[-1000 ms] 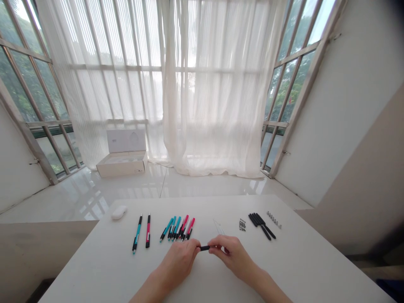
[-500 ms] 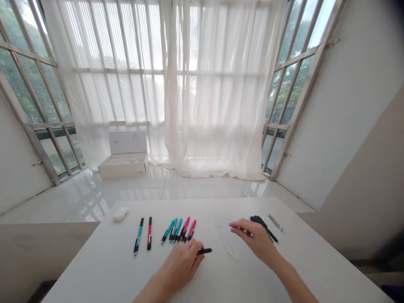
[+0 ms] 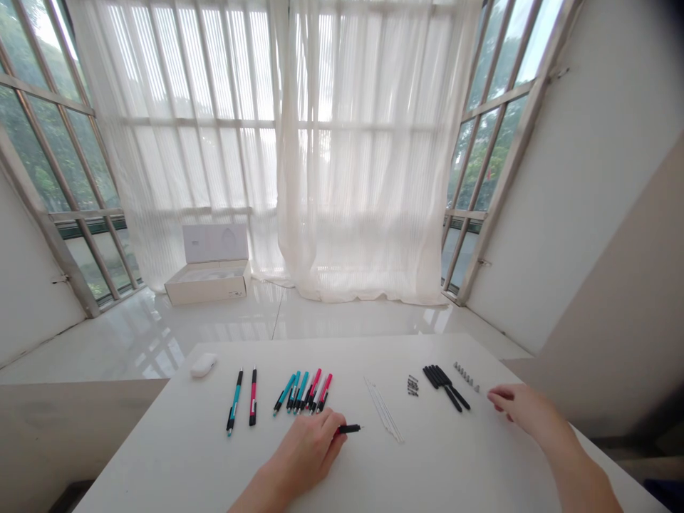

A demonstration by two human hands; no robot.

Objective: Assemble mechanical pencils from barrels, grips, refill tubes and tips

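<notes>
A: Left end of the table (image 3: 427, 474)?

B: Small white case (image 3: 203, 365), alone near the far corner. Next come two pens set apart from the others, a teal pen (image 3: 234, 402) and a pink pen (image 3: 251, 396), lying parallel.

A: And the bunch beside them?

B: A fan of pens (image 3: 303, 392), teal and pink mixed, touching side by side. Each kind of thing has its own lot, probably so it can be found at a glance.

A: Left hand?

B: The left hand (image 3: 311, 450) rests on the table just below that fan, fingers closed narrow round a black pen piece (image 3: 350, 429). The piece lies low and points right. The grip is at its rear end, which leaves the thin tip clear of the fingers.

A: Further right?

B: Thin clear refills (image 3: 383, 418) in a slanted sheaf, near that tip but not touching it. Then tiny dark parts (image 3: 412, 385), too small to identify. Then black sleeves (image 3: 444, 383), fanned, and a row of grey bits (image 3: 466, 375).

A: Right hand?

B: The right hand (image 3: 521, 407) is at the right edge, palm down, fingertips drawn close together just beside the near end of the grey bits. I cannot tell whether they pinch anything.
</notes>
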